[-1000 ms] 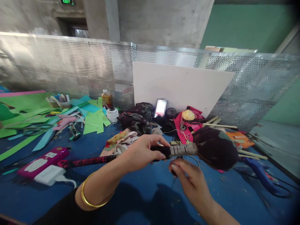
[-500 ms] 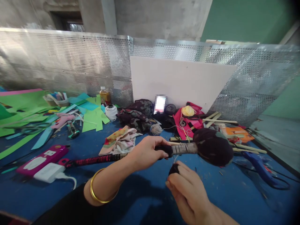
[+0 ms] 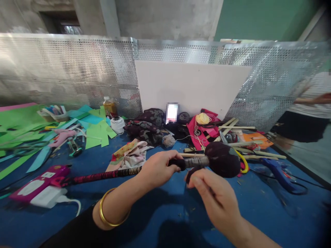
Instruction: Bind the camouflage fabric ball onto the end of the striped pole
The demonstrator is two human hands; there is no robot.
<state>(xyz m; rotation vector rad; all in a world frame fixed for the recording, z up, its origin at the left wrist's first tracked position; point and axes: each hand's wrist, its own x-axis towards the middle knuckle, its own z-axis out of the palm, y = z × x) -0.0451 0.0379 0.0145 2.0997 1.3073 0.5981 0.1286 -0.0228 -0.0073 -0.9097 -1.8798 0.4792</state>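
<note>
My left hand point(image 3: 160, 168), with a gold bangle at the wrist, is closed around a long stick point(image 3: 99, 176) wrapped in red and black. At the stick's right end is a round head point(image 3: 222, 160) covered in dark patterned cloth, and a grey wrapped stretch point(image 3: 197, 161) shows beside it. Just below that stretch, my right hand point(image 3: 213, 196) pinches a dark cloth strip point(image 3: 191, 174), which runs up to the stick. Part of the strip is hidden in my fingers.
Behind the stick lie crumpled dark cloth point(image 3: 146, 127), a grey yarn ball point(image 3: 168, 140) and pink cloth point(image 3: 195, 132). A blue glue gun point(image 3: 278, 175) rests at right, a purple power bank point(image 3: 38, 186) at left. Beyond the mesh barrier's right end stands a person point(image 3: 305, 113).
My right hand has risen toward the stick with the strip, and a yellow curved handle now shows behind the head. The view has turned right, bringing a person into sight.
</note>
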